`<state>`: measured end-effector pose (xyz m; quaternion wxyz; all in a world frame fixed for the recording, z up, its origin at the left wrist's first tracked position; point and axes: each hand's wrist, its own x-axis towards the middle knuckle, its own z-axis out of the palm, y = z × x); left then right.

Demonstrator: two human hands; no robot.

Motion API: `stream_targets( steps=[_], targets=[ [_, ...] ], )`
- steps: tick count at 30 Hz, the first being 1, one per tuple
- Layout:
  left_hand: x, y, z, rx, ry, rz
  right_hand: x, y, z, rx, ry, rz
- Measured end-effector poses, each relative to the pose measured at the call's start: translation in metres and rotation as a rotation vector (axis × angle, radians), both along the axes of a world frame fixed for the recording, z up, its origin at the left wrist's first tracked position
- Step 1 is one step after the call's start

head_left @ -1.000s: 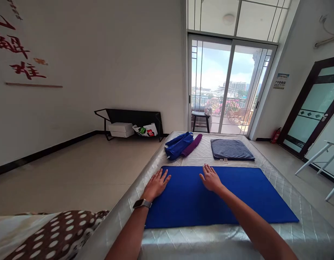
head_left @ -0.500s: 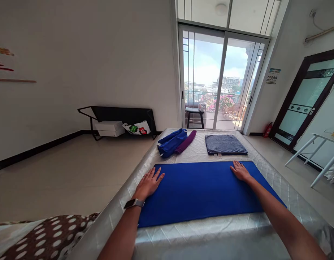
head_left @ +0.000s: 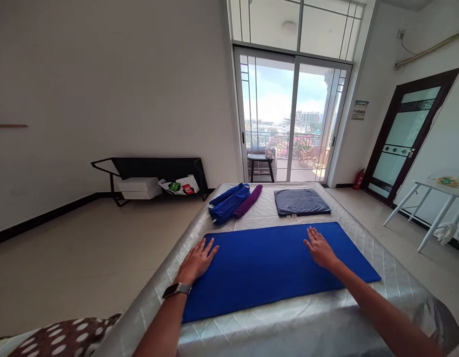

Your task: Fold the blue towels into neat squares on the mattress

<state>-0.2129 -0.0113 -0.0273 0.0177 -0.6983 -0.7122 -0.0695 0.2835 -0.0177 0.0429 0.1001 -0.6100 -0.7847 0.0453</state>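
A flat blue cloth (head_left: 259, 267), maybe a towel, lies spread on the silvery quilted mattress (head_left: 244, 327). My left hand (head_left: 195, 259) rests with fingers spread over the cloth's left edge; a watch is on that wrist. Over the right part of the cloth is my right hand (head_left: 320, 248), fingers stretched out and holding nothing. Beyond it, a folded grey-blue towel (head_left: 302, 202) lies at the far right of the mattress. Bunched blue cloth (head_left: 228, 202) and a rolled purple cloth (head_left: 248, 201) lie side by side at the far left.
A black-framed rack (head_left: 155, 168) with white boxes (head_left: 139, 187) and a printed bag (head_left: 180, 186) is by the left wall. Sliding glass doors (head_left: 292, 119) stand ahead. At right is a white table (head_left: 433, 187). Brown polka-dot fabric (head_left: 65, 337) is at lower left.
My right hand has shifted left and a little nearer across the blue cloth. My left hand stays at the cloth's left edge. The view has turned slightly to the right and up.
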Motion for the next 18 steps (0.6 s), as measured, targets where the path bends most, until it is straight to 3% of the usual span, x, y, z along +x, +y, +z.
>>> stream_targets(
  steps=[2,4,7,10,15,18],
  targets=[
    [0.002,0.000,0.002,0.009,0.001,0.024,-0.051,-0.018,-0.008,-0.034,0.043,0.151],
    [0.005,0.000,0.004,0.012,0.000,0.058,-0.082,-0.034,-0.014,-0.110,0.057,0.234],
    [0.008,0.000,0.006,0.036,-0.006,0.069,-0.082,-0.048,-0.018,-0.182,0.041,0.234],
    [0.007,0.000,0.006,0.045,-0.009,0.068,-0.030,-0.051,-0.022,-0.158,0.004,0.092],
    [0.005,-0.004,0.010,0.020,0.068,-0.042,0.098,-0.067,-0.029,-0.082,-0.034,-0.211],
    [0.007,-0.006,0.016,0.049,0.073,-0.034,0.154,-0.086,-0.028,-0.021,-0.064,-0.341]
  ],
)
